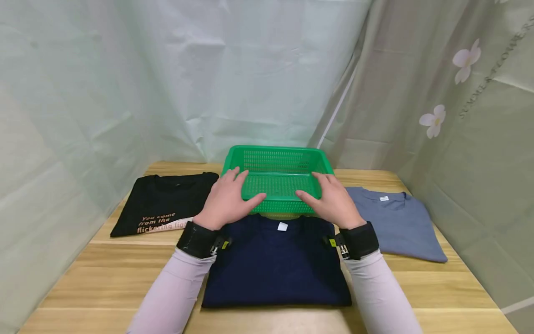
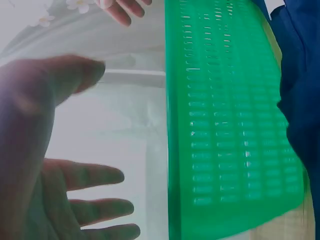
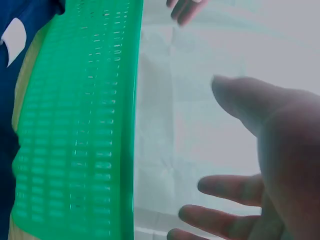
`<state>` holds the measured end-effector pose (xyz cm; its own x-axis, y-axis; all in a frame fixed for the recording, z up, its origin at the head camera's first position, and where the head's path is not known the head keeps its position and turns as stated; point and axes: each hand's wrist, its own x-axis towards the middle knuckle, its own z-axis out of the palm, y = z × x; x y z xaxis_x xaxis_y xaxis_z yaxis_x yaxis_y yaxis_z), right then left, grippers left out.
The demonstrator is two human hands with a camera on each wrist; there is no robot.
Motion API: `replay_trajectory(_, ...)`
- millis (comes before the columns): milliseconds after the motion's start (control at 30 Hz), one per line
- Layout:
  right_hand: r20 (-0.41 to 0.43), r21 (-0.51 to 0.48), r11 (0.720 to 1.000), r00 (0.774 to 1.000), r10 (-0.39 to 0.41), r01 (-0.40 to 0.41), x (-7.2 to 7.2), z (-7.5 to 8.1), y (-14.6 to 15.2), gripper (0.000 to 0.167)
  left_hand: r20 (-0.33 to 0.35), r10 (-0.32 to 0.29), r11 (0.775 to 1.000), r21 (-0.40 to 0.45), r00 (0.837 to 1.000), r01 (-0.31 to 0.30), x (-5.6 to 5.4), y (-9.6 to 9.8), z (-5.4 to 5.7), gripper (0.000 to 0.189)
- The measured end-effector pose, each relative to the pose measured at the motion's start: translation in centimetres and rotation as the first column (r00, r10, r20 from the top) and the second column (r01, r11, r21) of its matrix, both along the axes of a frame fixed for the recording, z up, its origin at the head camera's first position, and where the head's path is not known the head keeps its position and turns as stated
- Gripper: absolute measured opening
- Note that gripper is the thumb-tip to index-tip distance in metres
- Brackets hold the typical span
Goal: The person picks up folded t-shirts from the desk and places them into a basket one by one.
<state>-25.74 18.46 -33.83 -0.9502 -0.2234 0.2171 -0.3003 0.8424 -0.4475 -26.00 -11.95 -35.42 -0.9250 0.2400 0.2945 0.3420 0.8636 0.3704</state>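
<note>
Both hands hover above the near side of a green plastic basket (image 1: 271, 205), fingers spread and holding nothing. My left hand (image 1: 227, 197) is over its near left corner, and my right hand (image 1: 333, 199) over its near right one. Each wrist view shows a gap between the fingers and the basket's rim, the basket wall (image 2: 230, 125) filling one side. Under the forearms a folded navy T-shirt (image 1: 277, 269) lies flat, its collar with a white tag towards the basket. The basket's slotted floor shows between the hands.
A folded black T-shirt (image 1: 167, 199) with printed lettering lies left of the basket. At the right is a folded grey-blue T-shirt (image 1: 400, 227). The wooden table (image 1: 112, 283) is bounded at the back and sides by pale curtains (image 1: 258, 69).
</note>
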Motion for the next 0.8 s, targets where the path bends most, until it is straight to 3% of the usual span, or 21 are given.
replay_trajectory(200, -0.011, -0.076, 0.996, 0.999, -0.048, 0.047, 1.0, 0.0, 1.7, 0.078, 0.043, 0.016, 0.994, 0.109, 0.999, -0.021, 1.3, -1.8, 0.2, 0.087)
replay_trajectory(433, -0.032, -0.137, 0.988, 0.996, -0.081, 0.076, 2.9, -0.4, 3.7, 0.075, 0.077, 0.012, 0.967, 0.253, 0.997, -0.031, 3.3, -3.9, -0.5, 0.077)
replay_trajectory(633, 0.010, -0.163, 0.981, 0.994, -0.104, 0.105, 4.6, -0.8, 5.3, 0.076, 0.092, 0.038, 0.958, 0.280, 0.995, -0.063, 5.2, -5.4, -0.7, 0.074)
replay_trajectory(800, 0.054, -0.158, 0.979, 0.991, -0.125, 0.132, 5.8, -1.6, 6.1, 0.076, 0.126, 0.057, 0.952, 0.291, 0.990, -0.092, 6.2, -6.2, -1.6, 0.073)
